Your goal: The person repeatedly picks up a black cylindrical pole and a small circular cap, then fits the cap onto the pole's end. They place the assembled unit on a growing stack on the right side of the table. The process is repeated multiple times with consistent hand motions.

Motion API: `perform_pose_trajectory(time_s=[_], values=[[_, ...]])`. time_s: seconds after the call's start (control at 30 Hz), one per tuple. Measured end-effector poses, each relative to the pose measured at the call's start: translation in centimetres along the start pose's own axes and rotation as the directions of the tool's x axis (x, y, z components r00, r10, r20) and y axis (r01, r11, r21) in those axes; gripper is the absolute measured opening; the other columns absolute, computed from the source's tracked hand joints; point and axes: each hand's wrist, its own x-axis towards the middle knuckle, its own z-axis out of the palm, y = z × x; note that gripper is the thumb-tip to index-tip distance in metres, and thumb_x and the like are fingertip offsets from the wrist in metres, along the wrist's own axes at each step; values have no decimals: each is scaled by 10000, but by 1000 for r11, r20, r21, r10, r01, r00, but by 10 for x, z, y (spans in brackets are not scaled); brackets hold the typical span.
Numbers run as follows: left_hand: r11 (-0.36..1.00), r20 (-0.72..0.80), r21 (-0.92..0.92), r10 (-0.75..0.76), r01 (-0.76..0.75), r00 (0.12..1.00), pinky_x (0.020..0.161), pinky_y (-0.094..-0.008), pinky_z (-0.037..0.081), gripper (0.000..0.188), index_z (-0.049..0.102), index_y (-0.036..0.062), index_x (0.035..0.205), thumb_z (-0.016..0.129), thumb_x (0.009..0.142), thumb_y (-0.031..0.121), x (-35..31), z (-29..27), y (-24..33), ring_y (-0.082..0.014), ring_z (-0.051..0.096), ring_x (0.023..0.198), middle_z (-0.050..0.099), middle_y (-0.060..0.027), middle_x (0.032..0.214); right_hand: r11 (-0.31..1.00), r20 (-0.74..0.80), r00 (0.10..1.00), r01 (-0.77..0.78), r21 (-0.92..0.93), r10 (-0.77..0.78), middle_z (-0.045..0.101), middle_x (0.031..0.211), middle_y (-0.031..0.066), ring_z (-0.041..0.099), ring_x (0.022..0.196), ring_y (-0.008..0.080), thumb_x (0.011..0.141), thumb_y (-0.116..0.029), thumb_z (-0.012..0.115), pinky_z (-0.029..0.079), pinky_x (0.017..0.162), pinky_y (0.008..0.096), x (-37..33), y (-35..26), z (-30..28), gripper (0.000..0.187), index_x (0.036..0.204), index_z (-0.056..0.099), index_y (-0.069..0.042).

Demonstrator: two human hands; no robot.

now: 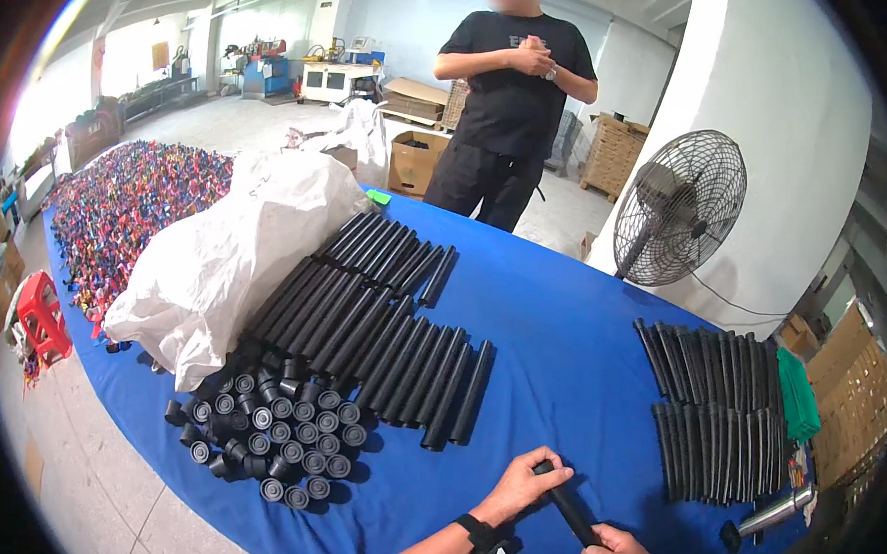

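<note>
A black tube (573, 515) slants across the front of the blue-covered table, held between both hands. At its upper end, my left hand (517, 485) is closed, with thumb and fingers around the tip. My right hand (622, 548) grips the lower end near the picture's bottom edge. To the left lie rows of similar black tubes (423, 375), side by side. In front of them sits a heap of black round caps (303, 411) with ringed ends. Two more rows of black grip-like tubes (691, 451) lie at the table's right side.
A white sack (253, 221) lies beside a wide pile of small colourful pieces (133, 196). Across the blue table (555, 341) stands a person (515, 106) with hands together. A fan (680, 207), green cloth (797, 397) and metal cylinder (778, 511) are at right; a red stool (44, 312) at left.
</note>
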Motion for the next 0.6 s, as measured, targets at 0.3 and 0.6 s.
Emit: perform_pose_trajectory(time_s=[0.3,0.6], values=[[996,13,-79,47,-46,999,503,-223,302,199,623,128,892,767,938,257,-3,3,4,-25,409,573,485,84,683,878,169,984,-32,477,-57,600,770,49,473,465,108,1079,-306,499,392,435,228,-6,3,4,427,1369,510,8],[999,25,-41,7,-6,1000,475,-218,289,198,626,134,922,782,927,256,0,-1,1,-21,406,538,498,84,672,987,27,999,35,156,-40,627,795,34,514,487,116,1072,-311,518,418,450,239,-2,8,-5,404,1338,546,-9]])
